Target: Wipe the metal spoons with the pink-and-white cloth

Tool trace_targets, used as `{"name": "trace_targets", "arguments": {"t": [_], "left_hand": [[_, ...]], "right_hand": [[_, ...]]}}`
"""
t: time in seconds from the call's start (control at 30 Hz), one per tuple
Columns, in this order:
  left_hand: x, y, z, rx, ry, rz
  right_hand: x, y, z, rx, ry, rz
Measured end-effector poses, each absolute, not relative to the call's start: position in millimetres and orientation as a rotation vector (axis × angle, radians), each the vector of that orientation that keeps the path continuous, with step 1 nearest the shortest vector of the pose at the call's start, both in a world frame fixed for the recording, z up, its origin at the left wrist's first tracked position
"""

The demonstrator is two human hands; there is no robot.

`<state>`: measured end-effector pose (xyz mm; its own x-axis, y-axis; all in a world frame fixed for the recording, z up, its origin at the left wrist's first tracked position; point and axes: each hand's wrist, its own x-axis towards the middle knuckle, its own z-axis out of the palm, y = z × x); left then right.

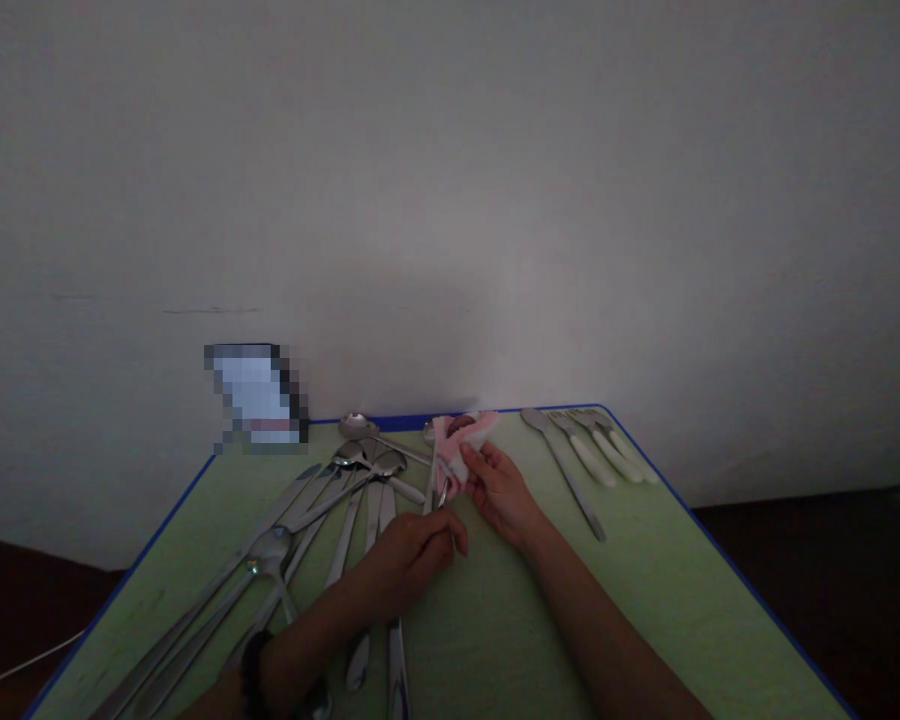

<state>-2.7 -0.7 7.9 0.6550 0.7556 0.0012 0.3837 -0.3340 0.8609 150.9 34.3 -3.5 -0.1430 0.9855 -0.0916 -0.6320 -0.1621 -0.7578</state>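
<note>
My left hand [420, 555] is closed around the thin metal handle of a spoon [461, 427], whose rounded bowl shows at the far end against a cloth. My right hand [497, 487] pinches this pink and white cloth [456, 450], which is folded about the spoon's upper part and hides much of it. A dark beaded bracelet [252, 675] circles my left wrist. Left of the hands, several metal spoons [270, 548] and long flat-handled pieces of cutlery lie in an overlapping heap, some partly covered by my left forearm.
Right of my hands, a metal table knife [566, 475] lies beside several white-handled forks [604, 450]. A blurred-out phone-like device [259, 395] leans at the far left corner. The green table [495, 640] has a blue edge and meets a pale wall [570, 200].
</note>
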Motion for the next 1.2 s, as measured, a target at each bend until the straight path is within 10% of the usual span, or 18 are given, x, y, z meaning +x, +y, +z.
{"name": "trace_targets", "arguments": {"t": [1.2], "left_hand": [[-1.8,-2.6,11.7,1.885,0.887,0.517]], "right_hand": [[153.4,35.3,-2.7,-0.68,-0.621,1.693]]}}
